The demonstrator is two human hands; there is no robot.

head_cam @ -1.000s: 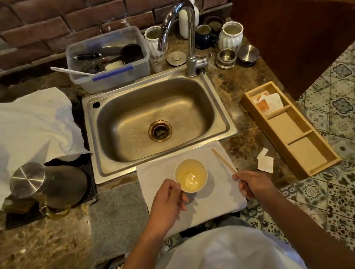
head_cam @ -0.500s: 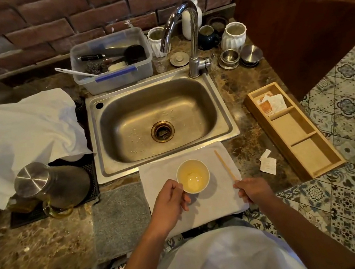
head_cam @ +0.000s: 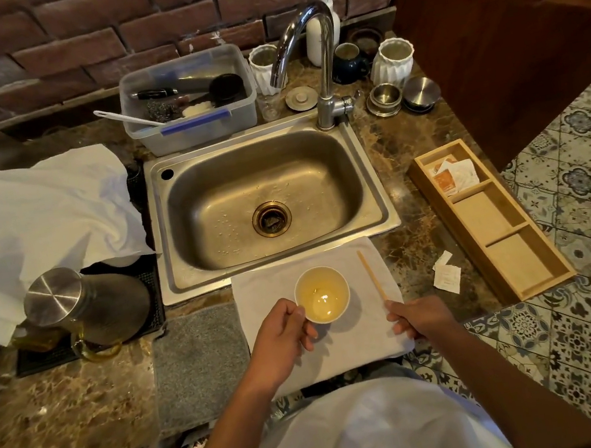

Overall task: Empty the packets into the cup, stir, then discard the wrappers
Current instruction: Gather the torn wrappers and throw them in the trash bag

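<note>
A small white cup [head_cam: 323, 299] of pale yellow liquid stands on a white cloth [head_cam: 367, 333] in front of the sink. My left hand [head_cam: 279, 338] grips the cup's left side. My right hand [head_cam: 421, 318] holds the near end of a wooden stir stick [head_cam: 372, 276], which lies flat on the cloth to the right of the cup, outside it. Two torn white wrappers [head_cam: 446, 273] lie on the counter between the cloth and a wooden tray [head_cam: 488, 219]. More packets [head_cam: 453, 174] sit in the tray's far compartment.
A steel sink [head_cam: 267, 205] with a tap [head_cam: 318, 63] lies behind the cloth. A glass jug with a steel lid [head_cam: 78, 311] stands at the left on a black mat. A grey mat [head_cam: 199, 361] lies left of the cloth. A plastic tub, jars and tins line the back.
My right hand has lowered the stir stick, which now lies flat on the cloth. The left hand stays on the cup. The camera has tilted slightly.
</note>
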